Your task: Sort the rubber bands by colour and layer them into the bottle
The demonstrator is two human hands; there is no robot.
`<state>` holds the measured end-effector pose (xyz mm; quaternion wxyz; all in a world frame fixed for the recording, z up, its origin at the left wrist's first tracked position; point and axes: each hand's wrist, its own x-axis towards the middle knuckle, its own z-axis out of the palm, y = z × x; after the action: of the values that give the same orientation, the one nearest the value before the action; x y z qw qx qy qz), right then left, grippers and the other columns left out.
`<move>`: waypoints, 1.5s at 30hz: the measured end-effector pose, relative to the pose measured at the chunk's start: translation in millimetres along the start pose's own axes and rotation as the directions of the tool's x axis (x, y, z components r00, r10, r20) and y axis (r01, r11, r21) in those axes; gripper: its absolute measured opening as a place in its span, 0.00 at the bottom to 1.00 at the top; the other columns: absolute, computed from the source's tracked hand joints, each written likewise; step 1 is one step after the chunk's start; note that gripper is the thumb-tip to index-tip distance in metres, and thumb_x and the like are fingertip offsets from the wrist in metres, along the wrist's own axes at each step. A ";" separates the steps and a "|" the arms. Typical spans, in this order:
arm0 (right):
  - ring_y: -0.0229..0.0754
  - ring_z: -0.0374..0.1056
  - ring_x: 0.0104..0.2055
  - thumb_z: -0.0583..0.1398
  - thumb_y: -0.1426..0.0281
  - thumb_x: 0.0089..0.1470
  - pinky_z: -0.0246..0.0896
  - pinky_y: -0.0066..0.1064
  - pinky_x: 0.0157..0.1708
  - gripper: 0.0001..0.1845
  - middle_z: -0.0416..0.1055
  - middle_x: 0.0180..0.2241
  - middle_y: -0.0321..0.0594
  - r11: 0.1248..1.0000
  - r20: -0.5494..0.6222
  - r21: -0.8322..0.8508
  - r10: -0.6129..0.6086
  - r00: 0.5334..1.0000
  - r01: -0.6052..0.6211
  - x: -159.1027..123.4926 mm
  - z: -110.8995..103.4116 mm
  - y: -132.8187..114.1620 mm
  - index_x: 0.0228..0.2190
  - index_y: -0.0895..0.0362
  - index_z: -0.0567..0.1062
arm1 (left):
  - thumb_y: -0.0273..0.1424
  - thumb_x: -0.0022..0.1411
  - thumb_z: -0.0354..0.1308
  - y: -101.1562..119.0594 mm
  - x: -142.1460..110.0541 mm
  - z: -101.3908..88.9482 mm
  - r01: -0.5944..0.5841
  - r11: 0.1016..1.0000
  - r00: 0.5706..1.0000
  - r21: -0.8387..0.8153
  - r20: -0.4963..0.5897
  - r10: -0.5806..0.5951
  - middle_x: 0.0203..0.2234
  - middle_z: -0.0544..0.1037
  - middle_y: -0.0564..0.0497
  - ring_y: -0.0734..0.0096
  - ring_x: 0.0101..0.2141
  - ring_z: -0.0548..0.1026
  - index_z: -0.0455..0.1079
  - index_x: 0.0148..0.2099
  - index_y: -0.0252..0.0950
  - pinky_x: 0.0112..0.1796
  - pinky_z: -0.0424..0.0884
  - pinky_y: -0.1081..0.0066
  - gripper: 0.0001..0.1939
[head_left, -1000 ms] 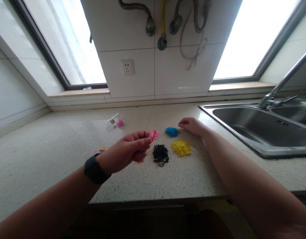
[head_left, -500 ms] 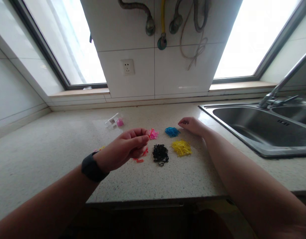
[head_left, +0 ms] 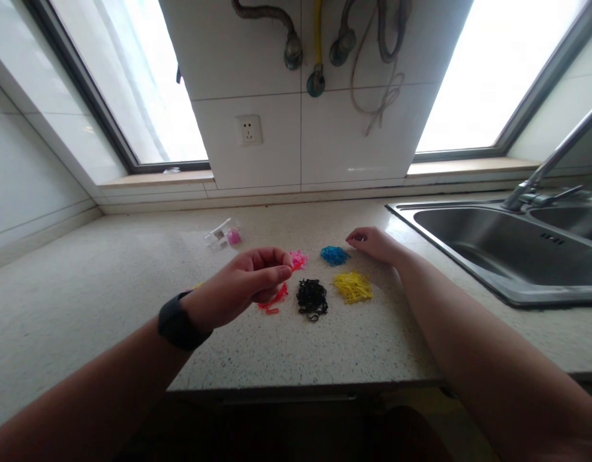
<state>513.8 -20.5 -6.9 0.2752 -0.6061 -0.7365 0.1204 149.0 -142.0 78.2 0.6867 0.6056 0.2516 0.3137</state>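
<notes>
My left hand, with a black band on the wrist, is closed in a pinch above the counter. A small red rubber band shows at its fingertips. Behind them lies a pile of pink bands, and a pile of red bands is partly hidden under the hand. My right hand rests on the counter, fingers curled together, just right of the blue bands. Whether it holds anything is hidden. Nearer to me are piles of black bands and yellow bands.
A clear plastic box with a pink ball-like thing lies at the back left of the counter. On the right is a steel sink with a tap. Something yellow peeks out behind my left wrist.
The red band at my left fingertips stood upright and now lies lower, less of it showing. My right hand stays put. The whole view has shifted slightly.
</notes>
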 end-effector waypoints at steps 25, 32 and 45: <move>0.42 0.70 0.31 0.59 0.70 0.53 0.64 0.32 0.35 0.12 0.78 0.31 0.40 0.999 0.006 -0.042 0.010 1.000 -0.009 -0.5 -0.5 -3.7 0.36 0.56 0.82 | 0.37 0.61 0.61 -23.1 11.1 -84.8 -0.002 0.497 0.998 0.867 0.037 -0.060 0.22 0.71 0.53 0.74 0.24 0.65 0.77 0.39 0.35 0.24 0.54 0.75 0.11; 0.42 0.69 0.31 0.59 0.69 0.53 0.64 0.33 0.35 0.13 0.77 0.30 0.40 0.999 0.017 -0.038 0.006 1.000 -0.005 -1.9 -2.2 -5.8 0.37 0.56 0.82 | 0.40 0.61 0.62 -11.8 8.9 -107.3 0.002 0.568 0.998 0.823 -0.038 0.051 0.24 0.71 0.52 0.74 0.25 0.64 0.76 0.37 0.34 0.27 0.57 0.74 0.13; 0.42 0.69 0.33 0.58 0.69 0.53 0.63 0.32 0.35 0.14 0.77 0.32 0.42 0.999 0.026 -0.046 -0.003 1.000 0.004 -2.6 -1.6 -6.4 0.38 0.57 0.82 | 0.51 0.53 0.61 -43.9 -35.4 -244.1 0.365 0.601 0.741 0.711 -0.612 0.275 0.21 0.69 0.55 0.73 0.22 0.62 0.76 0.39 0.35 0.24 0.58 0.72 0.24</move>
<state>509.7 -24.8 -3.0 0.2519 -0.6095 -0.7435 0.1108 -46.5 -6.6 -0.6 0.2114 0.6830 0.6089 0.3435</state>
